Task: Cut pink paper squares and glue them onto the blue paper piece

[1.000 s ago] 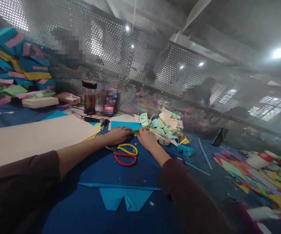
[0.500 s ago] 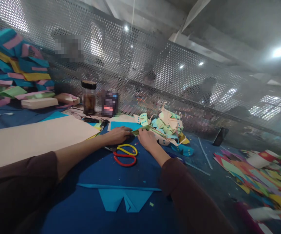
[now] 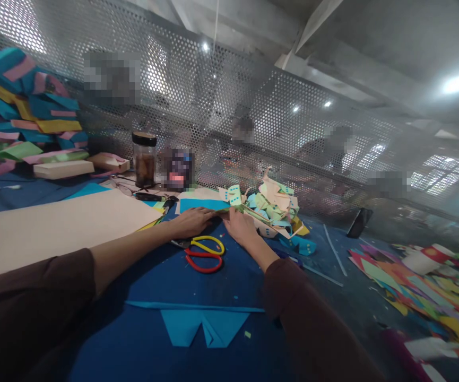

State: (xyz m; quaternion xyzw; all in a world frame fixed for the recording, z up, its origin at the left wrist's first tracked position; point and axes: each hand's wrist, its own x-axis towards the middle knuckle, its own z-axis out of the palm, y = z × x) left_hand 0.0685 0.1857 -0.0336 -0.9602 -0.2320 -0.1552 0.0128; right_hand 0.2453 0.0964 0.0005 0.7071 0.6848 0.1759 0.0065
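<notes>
Between my two hands lies a narrow green piece of paper point(image 3: 225, 211), mostly covered by the fingers. My left hand point(image 3: 195, 221) presses on its left end, fingers together. On its other end my right hand point(image 3: 239, 225) is closed, thumb and fingers pinching it. Just beyond is a blue sheet of paper point(image 3: 199, 203). Scissors point(image 3: 205, 254) with one yellow and one red handle lie below my hands, blades pointing left. A folded blue paper shape point(image 3: 189, 321) rests nearer to me. A heap of cut and folded paper pieces point(image 3: 273, 204) touches the area right of my right hand.
A large cream sheet point(image 3: 66, 220) covers the left. Behind stand a lidded jar point(image 3: 145, 162) and a phone point(image 3: 179, 170). Folded paper blocks point(image 3: 26, 101) pile up at far left; colored scraps point(image 3: 424, 286) spread at right. A perforated metal screen point(image 3: 213, 90) closes the back.
My right hand's fingers have shifted slightly up and right along the green paper. My left hand stays nearly in place.
</notes>
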